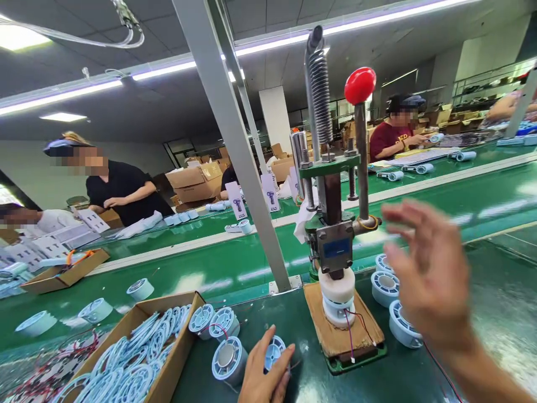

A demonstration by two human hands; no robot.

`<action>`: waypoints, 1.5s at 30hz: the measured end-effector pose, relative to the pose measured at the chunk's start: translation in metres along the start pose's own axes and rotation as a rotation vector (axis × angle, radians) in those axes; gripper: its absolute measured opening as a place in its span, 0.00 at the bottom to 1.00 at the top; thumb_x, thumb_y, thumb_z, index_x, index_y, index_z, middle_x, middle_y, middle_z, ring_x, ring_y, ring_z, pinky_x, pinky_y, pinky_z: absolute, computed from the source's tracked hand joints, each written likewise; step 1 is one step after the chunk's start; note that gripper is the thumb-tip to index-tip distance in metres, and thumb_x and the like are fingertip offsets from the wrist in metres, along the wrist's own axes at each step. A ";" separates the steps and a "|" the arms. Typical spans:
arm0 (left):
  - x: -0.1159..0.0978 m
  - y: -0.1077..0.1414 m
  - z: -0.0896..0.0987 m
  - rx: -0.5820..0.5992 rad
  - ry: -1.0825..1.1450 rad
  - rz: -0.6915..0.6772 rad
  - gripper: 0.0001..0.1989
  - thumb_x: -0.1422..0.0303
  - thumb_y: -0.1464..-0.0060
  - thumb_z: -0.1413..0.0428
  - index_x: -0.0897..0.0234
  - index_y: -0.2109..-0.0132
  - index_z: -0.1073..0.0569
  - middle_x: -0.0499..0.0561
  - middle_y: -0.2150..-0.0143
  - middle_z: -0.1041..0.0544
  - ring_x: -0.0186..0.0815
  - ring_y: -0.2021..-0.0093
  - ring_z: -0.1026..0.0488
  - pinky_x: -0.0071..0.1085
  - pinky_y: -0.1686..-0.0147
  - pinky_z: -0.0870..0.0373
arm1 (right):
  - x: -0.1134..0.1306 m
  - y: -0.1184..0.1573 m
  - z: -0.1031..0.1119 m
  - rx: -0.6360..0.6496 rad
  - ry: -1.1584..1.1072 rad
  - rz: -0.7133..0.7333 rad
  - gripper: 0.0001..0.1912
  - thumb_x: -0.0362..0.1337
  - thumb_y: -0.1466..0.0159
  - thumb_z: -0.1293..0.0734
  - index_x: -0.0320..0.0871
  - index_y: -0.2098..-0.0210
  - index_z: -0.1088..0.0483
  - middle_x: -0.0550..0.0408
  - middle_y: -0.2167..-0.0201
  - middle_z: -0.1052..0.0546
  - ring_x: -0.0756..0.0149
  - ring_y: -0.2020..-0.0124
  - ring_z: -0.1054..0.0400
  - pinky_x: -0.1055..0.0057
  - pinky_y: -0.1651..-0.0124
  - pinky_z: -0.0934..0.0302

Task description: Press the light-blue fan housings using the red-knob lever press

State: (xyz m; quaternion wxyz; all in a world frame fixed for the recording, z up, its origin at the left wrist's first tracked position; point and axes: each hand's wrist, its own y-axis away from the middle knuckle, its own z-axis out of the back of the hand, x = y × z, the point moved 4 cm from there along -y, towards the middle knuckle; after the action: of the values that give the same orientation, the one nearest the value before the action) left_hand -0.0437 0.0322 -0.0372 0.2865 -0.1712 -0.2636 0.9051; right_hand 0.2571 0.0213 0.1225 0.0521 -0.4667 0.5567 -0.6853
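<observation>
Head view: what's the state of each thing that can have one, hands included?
Left hand: fingers around a blue housing, grip unclear
Right hand: open, raised, blurred
Press lever: upright
White press block: down against the wired housing
Wires: loose ends over the board
Carton: open, holding blue rings
Ceiling lights: lit

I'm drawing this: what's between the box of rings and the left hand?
A blue cup with a silver middle, in the head view; two more stand behind it.
</observation>
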 end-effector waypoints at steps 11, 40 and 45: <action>0.002 0.011 -0.013 -0.049 0.088 0.020 0.23 0.70 0.34 0.61 0.46 0.50 0.23 0.49 0.30 0.41 0.39 0.37 0.34 0.35 0.45 0.28 | -0.065 0.129 -0.042 0.225 0.083 -0.414 0.33 0.44 0.34 0.37 0.49 0.33 0.52 0.49 0.37 0.37 0.58 0.40 0.36 0.62 0.43 0.35; 0.007 0.024 0.024 -0.052 -0.136 0.146 0.27 0.60 0.40 0.45 0.44 0.35 0.39 0.53 0.40 0.26 0.43 0.42 0.27 0.39 0.51 0.21 | -0.029 0.192 -0.064 0.694 0.373 0.504 0.29 0.34 0.36 0.39 0.46 0.35 0.41 0.44 0.44 0.29 0.63 0.47 0.28 0.74 0.53 0.29; 0.087 -0.003 0.127 0.217 -0.419 0.418 0.23 0.71 0.35 0.62 0.57 0.43 0.28 0.52 0.39 0.27 0.37 0.37 0.33 0.39 0.38 0.35 | -0.010 0.222 -0.117 0.781 0.237 0.456 0.20 0.30 0.38 0.39 0.49 0.48 0.28 0.46 0.45 0.27 0.62 0.50 0.26 0.73 0.54 0.28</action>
State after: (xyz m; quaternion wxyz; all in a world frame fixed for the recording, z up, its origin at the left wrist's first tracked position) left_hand -0.1690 0.0388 0.0526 0.0501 0.0000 -0.1781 0.9827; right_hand 0.0815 0.0273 -0.0570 0.3092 -0.1966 0.3475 -0.8631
